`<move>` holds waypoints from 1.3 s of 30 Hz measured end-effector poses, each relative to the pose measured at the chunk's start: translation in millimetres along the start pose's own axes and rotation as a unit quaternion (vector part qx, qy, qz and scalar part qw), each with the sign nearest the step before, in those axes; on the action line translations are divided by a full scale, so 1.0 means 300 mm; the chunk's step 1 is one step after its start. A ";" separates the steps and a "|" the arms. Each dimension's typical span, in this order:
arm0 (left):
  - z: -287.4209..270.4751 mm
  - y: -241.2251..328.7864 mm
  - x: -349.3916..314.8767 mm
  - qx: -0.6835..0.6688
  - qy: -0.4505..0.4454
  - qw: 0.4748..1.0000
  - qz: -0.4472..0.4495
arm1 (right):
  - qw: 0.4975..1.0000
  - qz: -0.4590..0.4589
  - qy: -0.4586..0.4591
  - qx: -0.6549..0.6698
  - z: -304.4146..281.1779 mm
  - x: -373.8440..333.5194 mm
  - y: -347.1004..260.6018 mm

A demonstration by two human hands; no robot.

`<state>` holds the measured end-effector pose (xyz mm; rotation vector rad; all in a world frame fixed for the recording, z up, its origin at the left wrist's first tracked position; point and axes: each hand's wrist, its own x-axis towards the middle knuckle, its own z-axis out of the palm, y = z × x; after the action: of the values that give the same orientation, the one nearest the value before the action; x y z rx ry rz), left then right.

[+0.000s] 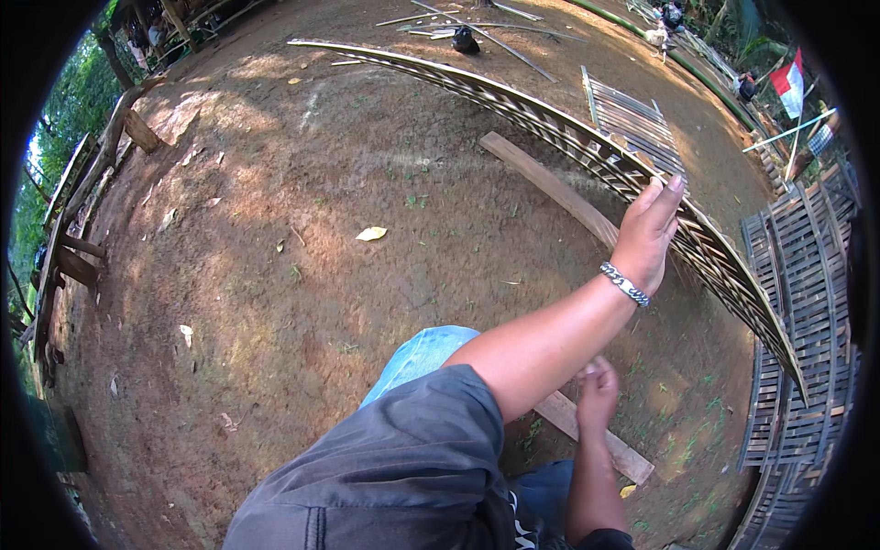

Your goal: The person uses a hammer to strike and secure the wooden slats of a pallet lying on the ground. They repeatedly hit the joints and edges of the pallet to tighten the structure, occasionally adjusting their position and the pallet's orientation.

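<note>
A long woven bamboo panel [568,137] stands on its edge, curving from the far middle to the right. My left hand [649,234], with a chain bracelet on its wrist, grips the panel's upper edge, thumb and fingers pointing up. Below my left forearm, my right hand [598,394] is raised above a wooden plank [550,188], its fingers curled together. Whatever those fingers may hold is too small to make out. The plank lies on the ground, passing under my left arm and reaching out again near my right hand.
Dark slatted bamboo panels [797,312] lie at the right, and a smaller slatted piece [632,115] lies behind the woven panel. A black bag [466,40] sits beside loose strips at the back. Log rails [78,261] line the left. A red-and-white flag [788,82] hangs at upper right.
</note>
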<state>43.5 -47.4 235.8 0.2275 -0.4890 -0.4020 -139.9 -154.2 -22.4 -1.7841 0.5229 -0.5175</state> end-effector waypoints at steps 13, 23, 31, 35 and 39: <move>-0.076 -0.172 -0.006 0.155 0.082 0.978 0.113 | 0.727 -0.486 -0.011 -0.485 0.277 0.374 -1.218; -0.063 -0.249 -0.047 0.327 0.160 0.914 0.180 | 0.560 -0.429 -0.089 -0.704 0.462 0.477 -1.232; -0.062 -0.206 -0.082 0.340 0.196 0.901 0.186 | 0.579 -0.426 -0.111 -0.686 0.481 0.466 -1.227; -0.063 -0.182 -0.104 0.331 0.198 0.910 0.153 | 0.583 -0.443 -0.130 -0.668 0.480 0.441 -1.229; -0.078 -0.196 -0.097 0.337 0.206 0.907 0.146 | 0.578 -0.418 -0.131 -0.688 0.508 0.418 -1.244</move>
<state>12.9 -84.9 186.0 0.8801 -0.2186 0.1299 83.1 -17.2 308.9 -3.6115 -0.4255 -0.4269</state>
